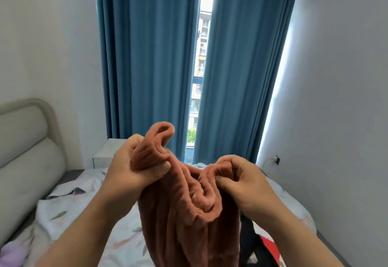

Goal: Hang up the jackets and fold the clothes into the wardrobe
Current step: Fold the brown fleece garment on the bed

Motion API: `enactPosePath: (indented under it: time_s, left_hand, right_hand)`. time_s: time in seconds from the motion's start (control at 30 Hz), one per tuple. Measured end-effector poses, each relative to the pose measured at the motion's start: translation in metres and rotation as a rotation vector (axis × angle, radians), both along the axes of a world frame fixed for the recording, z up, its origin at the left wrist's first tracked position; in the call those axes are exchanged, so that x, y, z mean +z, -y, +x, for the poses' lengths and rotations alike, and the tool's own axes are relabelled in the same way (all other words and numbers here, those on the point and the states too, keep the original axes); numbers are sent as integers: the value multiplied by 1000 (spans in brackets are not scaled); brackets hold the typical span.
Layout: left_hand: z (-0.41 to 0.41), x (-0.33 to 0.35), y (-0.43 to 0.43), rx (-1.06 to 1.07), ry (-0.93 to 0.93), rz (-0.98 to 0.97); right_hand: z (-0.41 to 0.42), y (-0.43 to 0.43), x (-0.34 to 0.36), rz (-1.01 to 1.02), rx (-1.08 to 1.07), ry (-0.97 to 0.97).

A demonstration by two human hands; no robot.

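1. Both hands hold a rust-brown fleece garment up over the bed. The left hand grips one bunched top edge; the right hand pinches the other.
2. Folding looks barely begun: the garment hangs rumpled, and dark and red clothes lie unfolded on the bed. No wardrobe is visible.
3. There is open room ahead toward the blue curtains; the headboard stands to the left.

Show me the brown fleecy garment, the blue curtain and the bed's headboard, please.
brown garment [184, 220], head view, on its ribbed hanging body.
blue curtain [147, 56], head view, on the left panel's folds.
headboard [23, 151], head view, on its grey padding.
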State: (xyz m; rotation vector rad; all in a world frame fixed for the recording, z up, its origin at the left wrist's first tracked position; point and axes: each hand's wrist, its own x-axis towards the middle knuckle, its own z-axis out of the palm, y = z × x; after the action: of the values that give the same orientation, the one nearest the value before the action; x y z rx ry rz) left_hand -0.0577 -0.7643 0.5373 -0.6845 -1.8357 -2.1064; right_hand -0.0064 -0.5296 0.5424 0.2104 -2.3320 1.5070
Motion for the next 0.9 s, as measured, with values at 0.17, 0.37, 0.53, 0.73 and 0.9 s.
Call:
enactPosePath:
  time_s: [0.17,0.37,0.53,0.73,0.9]
  left_hand:
    - [4,62,22,67,-136,72]
    - [5,126,43,396,-184,114]
    - [-2,167,66,528,-142,18]
    - [11,207,70,337,8,-58]
    - [20,230,77,368,-48,-19]
  right_hand:
    - [3,-19,64,18,-10,-198]
    - [4,-38,132,-20,37,-377]
    - [-10,-43,178,7,6,-439]
    - [-19,-40,224,39,8,-422]
    - [-19,-42,246,-26,95,-392]
